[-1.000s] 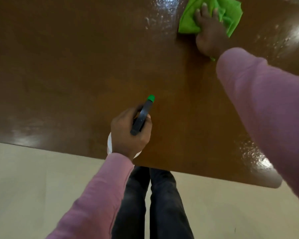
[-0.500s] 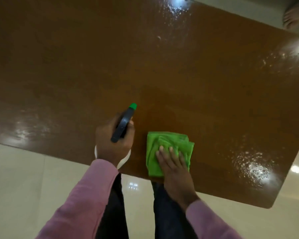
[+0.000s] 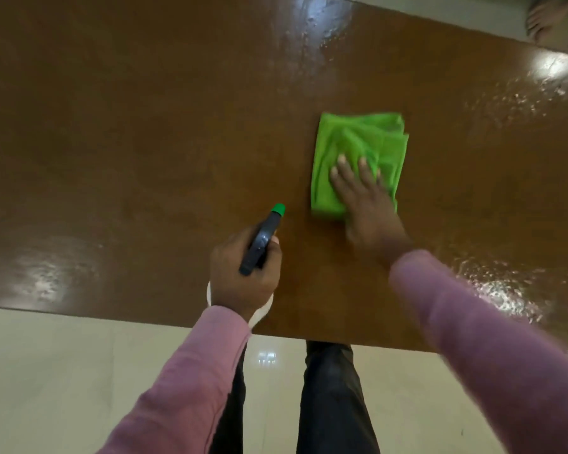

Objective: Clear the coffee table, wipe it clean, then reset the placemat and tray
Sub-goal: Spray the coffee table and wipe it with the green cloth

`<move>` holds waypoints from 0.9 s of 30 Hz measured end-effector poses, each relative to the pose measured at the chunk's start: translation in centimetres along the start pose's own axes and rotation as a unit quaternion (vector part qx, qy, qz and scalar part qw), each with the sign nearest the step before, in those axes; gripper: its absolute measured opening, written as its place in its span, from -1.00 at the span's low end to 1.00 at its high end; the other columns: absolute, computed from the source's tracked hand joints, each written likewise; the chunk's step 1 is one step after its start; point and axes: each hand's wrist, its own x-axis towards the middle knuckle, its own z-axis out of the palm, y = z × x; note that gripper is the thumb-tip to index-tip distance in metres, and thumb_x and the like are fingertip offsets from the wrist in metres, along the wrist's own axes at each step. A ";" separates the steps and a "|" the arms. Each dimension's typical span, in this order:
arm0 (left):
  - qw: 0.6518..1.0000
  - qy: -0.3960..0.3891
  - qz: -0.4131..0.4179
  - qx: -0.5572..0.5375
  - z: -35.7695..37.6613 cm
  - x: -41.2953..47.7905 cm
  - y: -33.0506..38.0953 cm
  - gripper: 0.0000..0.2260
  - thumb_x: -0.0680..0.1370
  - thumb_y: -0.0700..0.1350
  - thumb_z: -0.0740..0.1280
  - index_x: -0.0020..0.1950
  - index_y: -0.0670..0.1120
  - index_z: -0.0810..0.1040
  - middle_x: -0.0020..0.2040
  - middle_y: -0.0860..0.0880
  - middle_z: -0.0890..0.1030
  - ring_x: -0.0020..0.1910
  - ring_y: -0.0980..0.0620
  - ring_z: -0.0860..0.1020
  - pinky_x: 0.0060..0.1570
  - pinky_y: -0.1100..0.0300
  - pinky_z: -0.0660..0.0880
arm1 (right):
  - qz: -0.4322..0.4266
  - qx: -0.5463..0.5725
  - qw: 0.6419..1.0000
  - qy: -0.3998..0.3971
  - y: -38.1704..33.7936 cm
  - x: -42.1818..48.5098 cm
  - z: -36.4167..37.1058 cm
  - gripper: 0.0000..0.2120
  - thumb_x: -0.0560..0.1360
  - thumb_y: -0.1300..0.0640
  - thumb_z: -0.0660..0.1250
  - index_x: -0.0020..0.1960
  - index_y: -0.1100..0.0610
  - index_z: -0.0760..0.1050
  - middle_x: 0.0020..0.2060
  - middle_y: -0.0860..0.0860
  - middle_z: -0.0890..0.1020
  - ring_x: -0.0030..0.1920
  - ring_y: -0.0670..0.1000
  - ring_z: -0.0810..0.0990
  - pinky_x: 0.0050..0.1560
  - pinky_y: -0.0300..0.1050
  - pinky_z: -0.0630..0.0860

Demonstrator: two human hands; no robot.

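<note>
The glossy brown coffee table [image 3: 145, 142] fills most of the head view, with wet droplets at its right side and far edge. A folded green cloth [image 3: 358, 149] lies on the table right of centre. My right hand [image 3: 368, 208] presses flat on the cloth's near half, fingers spread. My left hand [image 3: 243, 276] grips a spray bottle [image 3: 263, 240] with a dark trigger head and green nozzle, held above the table's near edge. The bottle's white body is mostly hidden under that hand.
Pale tiled floor [image 3: 63, 371] lies below the table's near edge, where my dark trouser legs [image 3: 328, 398] stand. Another person's bare foot [image 3: 548, 18] shows beyond the far right corner of the table.
My right hand has pushed the green cloth from the table's near edge out toward the middle and to the right. The left hand with the spray bottle has stayed at the near edge.
</note>
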 end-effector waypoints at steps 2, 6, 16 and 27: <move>1.000 0.006 0.000 -0.001 -1.8 1.6 -0.5 -0.85 0.50 -0.12 0.32 -0.12 -0.20 0.59 -0.32 -0.19 0.60 -0.39 -0.14 0.56 -0.36 -0.11 0.53 | -0.038 0.003 0.997 -0.068 -5.0 -9.0 4.3 -0.23 0.33 0.19 0.04 0.55 0.10 0.03 0.54 0.05 0.08 0.53 0.25 -0.12 0.47 0.26 -0.04; 0.999 0.022 0.026 -0.005 -6.2 5.2 -0.6 -0.94 0.51 -0.17 0.32 -0.11 -0.12 0.57 -0.29 -0.23 0.60 -0.34 -0.07 0.53 -0.33 0.16 0.50 | -0.046 0.010 0.985 -0.165 -12.9 -20.1 9.6 -0.19 0.29 0.18 0.08 0.55 0.05 0.03 0.53 -0.02 0.14 0.54 0.15 -0.15 0.39 0.20 0.09; 0.997 -0.025 0.057 0.035 -9.9 5.9 -3.5 -0.89 0.49 0.03 0.27 -0.01 0.12 0.55 -0.32 0.22 0.53 -0.35 0.14 0.55 -0.41 0.31 0.48 | 0.079 0.031 0.996 -0.004 -5.2 11.1 -4.1 -0.23 0.37 0.29 0.15 0.56 0.12 0.01 0.55 0.07 0.02 0.52 0.27 -0.05 0.47 0.26 -0.04; 0.997 0.020 0.072 0.036 -10.5 7.6 -3.3 -0.88 0.50 -0.15 0.31 -0.14 -0.18 0.59 -0.40 -0.08 0.54 -0.43 0.01 0.45 -0.44 0.19 0.37 | 0.022 0.031 0.999 0.018 -11.0 9.2 -1.7 -0.22 0.33 0.28 0.17 0.54 0.17 0.07 0.54 0.09 0.08 0.51 0.30 -0.01 0.46 0.30 -0.01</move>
